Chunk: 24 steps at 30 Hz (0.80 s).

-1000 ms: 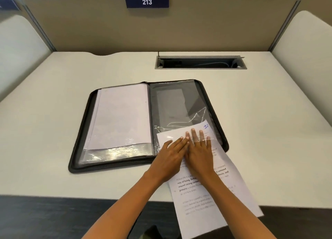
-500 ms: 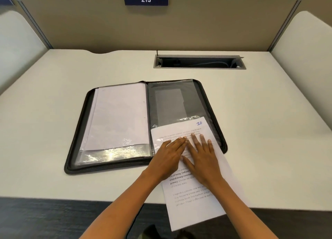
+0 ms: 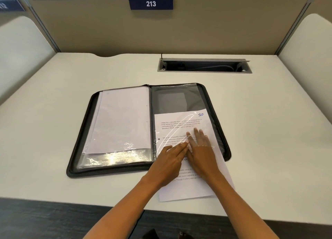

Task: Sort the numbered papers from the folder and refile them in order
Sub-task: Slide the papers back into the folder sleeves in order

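On the white desk [image 3: 62, 88], near its middle, a black zip folder [image 3: 81, 131] lies open flat. Its left half holds a stack of white sheets [image 3: 122, 120] tucked in a clear plastic sleeve [image 3: 115, 158], whose near end glints below the paper. The right half holds another clear sleeve [image 3: 177, 99] over a dark inner panel. A printed paper numbered 10 [image 3: 181, 124], the number handwritten in blue at its far right corner, sits partway inside this right sleeve: its far part lies under the plastic, while its near part sticks out past the folder's near edge onto the desk. The right hand [image 3: 201, 149] lies flat on the paper with straight, spread fingers, the fingertips under the plastic film. The left hand [image 3: 170, 158] lies beside it, fingers straight and together, touching the right hand, pressing on the sheet at the sleeve's mouth. Far right on the desk is an open cable tray [image 3: 204, 65]. A sign reading 213 [image 3: 150, 3] hangs on the far partition.
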Motion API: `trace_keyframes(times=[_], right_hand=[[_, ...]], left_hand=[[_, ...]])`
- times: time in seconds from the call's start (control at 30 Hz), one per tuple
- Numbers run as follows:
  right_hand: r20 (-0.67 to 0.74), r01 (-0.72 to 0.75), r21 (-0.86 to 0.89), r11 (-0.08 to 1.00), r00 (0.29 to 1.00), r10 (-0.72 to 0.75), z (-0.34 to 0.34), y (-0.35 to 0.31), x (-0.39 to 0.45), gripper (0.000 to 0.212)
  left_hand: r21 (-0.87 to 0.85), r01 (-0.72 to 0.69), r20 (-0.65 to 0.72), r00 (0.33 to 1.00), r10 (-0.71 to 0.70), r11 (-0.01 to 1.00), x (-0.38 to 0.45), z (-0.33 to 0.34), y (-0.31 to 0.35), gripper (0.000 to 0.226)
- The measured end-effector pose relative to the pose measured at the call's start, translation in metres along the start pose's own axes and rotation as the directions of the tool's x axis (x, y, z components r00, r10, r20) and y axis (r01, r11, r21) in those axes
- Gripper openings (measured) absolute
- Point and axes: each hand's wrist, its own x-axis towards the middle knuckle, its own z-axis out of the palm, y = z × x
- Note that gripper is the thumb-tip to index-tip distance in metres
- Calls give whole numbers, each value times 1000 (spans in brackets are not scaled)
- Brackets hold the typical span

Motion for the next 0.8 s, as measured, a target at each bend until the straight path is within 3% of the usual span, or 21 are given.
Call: trace_keyframes(times=[0.1, 0.33, 0.53, 0.63, 0.73, 0.8], right_hand=[[-89, 74, -20, 997, 993, -76, -10, -7, -41, 51], [135, 60, -72, 996, 990, -50, 1, -5, -35, 66], [202, 89, -86, 992, 977, -70, 12, 0, 17, 58], [197, 129, -112, 985, 975, -106, 10, 1, 35, 67], [208, 84, 99, 992, 973, -103, -2, -3, 27, 59], [66, 81, 172, 982, 993, -94, -10, -3, 5, 50]], left_hand=[[20, -4, 4, 1000, 4, 1000, 0, 1, -2, 68], [-7, -14, -31, 999, 14, 1000, 0, -1, 1, 62], [-33, 2, -88, 996, -5, 999, 2, -6, 1, 63], [-48, 8, -108, 994, -13, 999, 4, -6, -2, 61], [-39, 27, -100, 994, -30, 999, 7, -9, -4, 62], [-48, 33, -120, 992, -38, 998, 8, -11, -4, 60]])
